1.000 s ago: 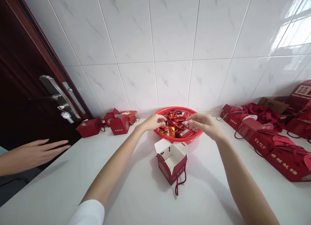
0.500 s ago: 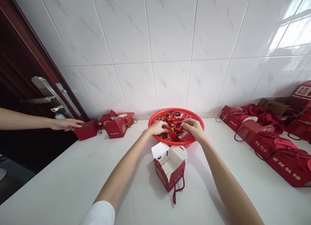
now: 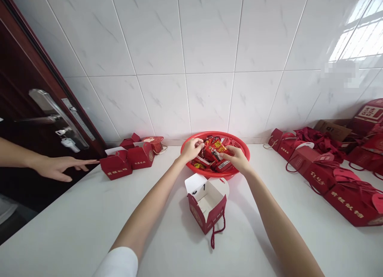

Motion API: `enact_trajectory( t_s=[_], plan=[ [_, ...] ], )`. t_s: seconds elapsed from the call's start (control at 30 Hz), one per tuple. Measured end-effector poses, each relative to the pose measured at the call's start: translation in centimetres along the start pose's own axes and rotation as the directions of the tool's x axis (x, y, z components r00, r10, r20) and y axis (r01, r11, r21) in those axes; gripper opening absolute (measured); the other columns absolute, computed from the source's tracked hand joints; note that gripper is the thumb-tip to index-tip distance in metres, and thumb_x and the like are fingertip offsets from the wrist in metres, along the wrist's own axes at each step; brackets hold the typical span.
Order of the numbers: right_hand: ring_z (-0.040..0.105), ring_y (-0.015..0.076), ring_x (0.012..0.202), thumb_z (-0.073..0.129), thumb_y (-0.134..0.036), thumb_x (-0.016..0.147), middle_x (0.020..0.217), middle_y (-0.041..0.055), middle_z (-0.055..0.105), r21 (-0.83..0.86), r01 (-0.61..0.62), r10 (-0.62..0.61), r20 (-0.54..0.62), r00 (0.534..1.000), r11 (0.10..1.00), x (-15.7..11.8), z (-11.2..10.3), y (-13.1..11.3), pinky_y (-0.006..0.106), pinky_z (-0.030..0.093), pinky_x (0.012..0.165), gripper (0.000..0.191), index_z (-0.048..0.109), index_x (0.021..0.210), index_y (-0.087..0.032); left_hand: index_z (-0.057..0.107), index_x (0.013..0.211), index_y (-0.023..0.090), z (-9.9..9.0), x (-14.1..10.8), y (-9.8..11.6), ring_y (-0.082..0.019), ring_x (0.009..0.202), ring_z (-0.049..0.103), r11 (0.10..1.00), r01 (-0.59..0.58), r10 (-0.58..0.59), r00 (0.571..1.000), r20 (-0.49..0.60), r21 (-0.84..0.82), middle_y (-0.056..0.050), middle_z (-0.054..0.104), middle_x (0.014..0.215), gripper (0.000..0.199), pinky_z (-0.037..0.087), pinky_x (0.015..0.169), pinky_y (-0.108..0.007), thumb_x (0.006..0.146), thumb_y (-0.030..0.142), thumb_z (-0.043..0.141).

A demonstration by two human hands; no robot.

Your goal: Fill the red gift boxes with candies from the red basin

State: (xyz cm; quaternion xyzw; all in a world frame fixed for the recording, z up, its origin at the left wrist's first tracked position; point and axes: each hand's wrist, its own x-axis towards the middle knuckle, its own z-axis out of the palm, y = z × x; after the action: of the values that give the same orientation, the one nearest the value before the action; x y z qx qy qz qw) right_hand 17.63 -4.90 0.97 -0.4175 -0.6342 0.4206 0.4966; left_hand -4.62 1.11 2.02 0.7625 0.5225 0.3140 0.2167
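A red plastic basket [image 3: 245, 152] stands against the wall, filled with wrapped sweets and snack packets. My right hand [image 3: 238, 159] reaches over its right side and grips a red and yellow snack packet [image 3: 218, 147] between thumb and fingers. Over the left part of the basket, my left hand [image 3: 192, 149] has its fingers curled together; whatever they hold is too small to make out. Between my forearms an open dark red gift box [image 3: 206, 213] sits with its white flaps up and a rope handle hanging down its front. Its white inside shows.
Another person's hand [image 3: 58, 168] is stretched out at the left, beside a red gift box [image 3: 116, 165] and several others. A row of red boxes [image 3: 317, 175] with cord handles lines the right side. A dark door [image 3: 18, 149] borders the white table [image 3: 77, 213].
My right hand has lifted the snack packet up among the sweets. My left hand has drawn slightly up and left. The other person's hand has let go of its box and pulled back.
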Motion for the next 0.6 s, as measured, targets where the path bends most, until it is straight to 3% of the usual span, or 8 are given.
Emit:
enact_trajectory(
  t_s=[0.13,0.27,0.47,0.6],
  plan=[
    [0.070,0.0249,0.091,0.078,-0.038,0.069,0.094,0.0034,0.074,0.266,-0.044,0.068,-0.084,0.994,0.963,0.1,-0.1,0.3,0.040,0.058,0.083,0.028,0.068,0.090,-0.022,0.069,0.110,0.018,0.2,1.2,-0.6,-0.040,0.128,0.055,0.976,0.106,-0.124,0.989,0.082,0.192,-0.016,0.069,0.125,0.039,0.040,0.108,-0.049,0.073,0.029,0.074],
    [0.070,0.0246,0.094,0.077,-0.031,0.065,0.096,0.0017,0.074,0.375,-0.011,0.073,-0.153,0.985,0.927,0.4,-0.2,0.3,0.040,0.059,0.085,0.028,0.068,0.091,-0.024,0.070,0.107,0.022,0.9,1.7,-0.5,-0.046,0.128,0.053,0.953,0.111,-0.159,0.975,0.154,0.283,-0.015,0.070,0.124,0.053,0.041,0.105,-0.052,0.056,0.026,0.084],
    [0.072,0.0262,0.091,0.080,-0.036,0.066,0.094,0.0024,0.076,0.412,-0.005,0.083,-0.172,0.982,0.911,0.7,-0.3,0.8,0.042,0.060,0.083,0.032,0.068,0.093,-0.023,0.073,0.098,0.024,1.0,1.0,0.3,-0.025,0.095,0.071,0.984,-0.039,-0.019,0.946,0.325,0.171,-0.002,0.077,0.098,0.033,0.054,0.084,-0.031,0.067,0.017,0.068],
    [0.073,0.0275,0.091,0.081,-0.036,0.066,0.094,0.0029,0.077,0.418,0.003,0.084,-0.189,0.978,0.908,0.7,-0.2,1.0,0.043,0.059,0.085,0.031,0.068,0.091,-0.023,0.070,0.116,0.019,1.2,0.5,1.2,-0.020,0.078,0.071,0.992,-0.086,0.051,0.947,0.318,0.096,-0.002,0.076,0.085,0.040,0.056,0.073,-0.029,0.079,0.018,0.054]
  ],
)
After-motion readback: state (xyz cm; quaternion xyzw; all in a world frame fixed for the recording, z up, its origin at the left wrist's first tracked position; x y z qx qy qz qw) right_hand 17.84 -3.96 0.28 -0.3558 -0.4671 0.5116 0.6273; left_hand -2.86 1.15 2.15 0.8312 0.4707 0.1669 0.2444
